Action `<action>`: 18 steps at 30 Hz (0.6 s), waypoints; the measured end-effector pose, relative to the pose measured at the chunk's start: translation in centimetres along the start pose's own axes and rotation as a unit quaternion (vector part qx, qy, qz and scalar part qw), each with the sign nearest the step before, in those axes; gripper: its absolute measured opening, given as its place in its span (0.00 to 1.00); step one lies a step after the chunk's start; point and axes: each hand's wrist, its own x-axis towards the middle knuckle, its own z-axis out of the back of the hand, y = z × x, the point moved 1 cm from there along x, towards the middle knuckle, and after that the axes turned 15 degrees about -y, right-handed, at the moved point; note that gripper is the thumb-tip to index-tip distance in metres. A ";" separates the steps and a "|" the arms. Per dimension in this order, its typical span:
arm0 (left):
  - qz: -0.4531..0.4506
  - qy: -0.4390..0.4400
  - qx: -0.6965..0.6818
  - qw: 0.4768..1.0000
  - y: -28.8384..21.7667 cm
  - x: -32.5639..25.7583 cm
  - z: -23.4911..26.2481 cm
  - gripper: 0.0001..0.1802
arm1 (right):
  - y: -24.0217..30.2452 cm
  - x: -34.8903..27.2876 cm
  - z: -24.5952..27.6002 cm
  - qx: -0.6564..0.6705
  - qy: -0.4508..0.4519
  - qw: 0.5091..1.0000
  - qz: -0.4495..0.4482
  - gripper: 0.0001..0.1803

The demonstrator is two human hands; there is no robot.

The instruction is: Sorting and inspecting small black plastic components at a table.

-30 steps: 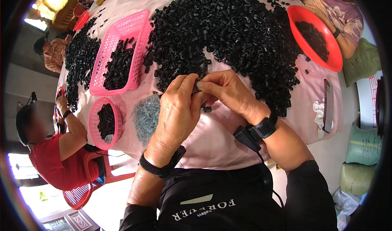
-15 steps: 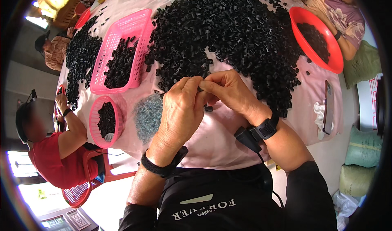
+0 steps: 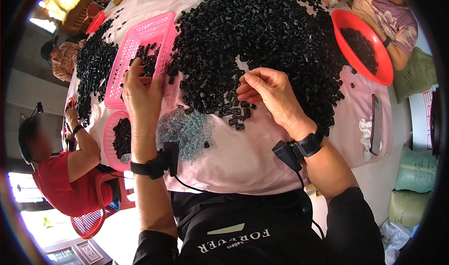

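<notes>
My left hand (image 3: 141, 92) is over the near end of a pink perforated basket (image 3: 162, 42) that holds small black plastic pieces. Its fingers are stretched and apart, and I see nothing in them. My right hand (image 3: 273, 94) hovers at the near edge of a large heap of small black plastic pieces (image 3: 262, 31). Its fingers are bent but parted, with no piece visible between them. Several loose black pieces (image 3: 239, 115) lie just below its fingertips. Between my forearms, a patch of small clear bluish beads (image 3: 187, 133) is spread on the pink cloth (image 3: 248, 159).
A round pink basket (image 3: 111, 136) of black parts stands beside my left forearm. At the right are a red basin (image 3: 386, 61), a phone (image 3: 375, 124) and crumpled tissue (image 3: 365, 133). A person in red (image 3: 65, 180) sits at left; another person's arm (image 3: 397, 52) is at far right.
My hands were together over the beads, fingers pinched; now they are apart. The left has moved left to the basket, the right slightly right. The beads and loose pieces between them are uncovered.
</notes>
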 end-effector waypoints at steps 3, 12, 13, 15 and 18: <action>-0.053 -0.049 0.059 0.996 -0.2 -0.6 0.6 0.20 | -0.2 0.2 0.1 0.007 -0.003 1.000 0.001 0.16; -0.071 0.317 -0.097 0.941 -7.9 -8.1 -0.3 0.09 | -0.3 0.1 0.2 0.012 -0.044 0.999 0.013 0.14; -0.072 0.318 -0.097 0.940 -8.1 -8.5 -0.2 0.09 | -0.1 0.0 0.1 0.007 -0.051 0.998 0.018 0.13; -0.090 0.313 -0.072 0.943 -8.2 -8.9 0.0 0.10 | 0.0 0.0 0.1 0.002 -0.051 0.998 0.023 0.13; -0.091 0.327 -0.048 0.939 -8.3 -9.3 0.1 0.10 | 0.0 0.1 0.1 -0.005 -0.046 0.998 0.031 0.13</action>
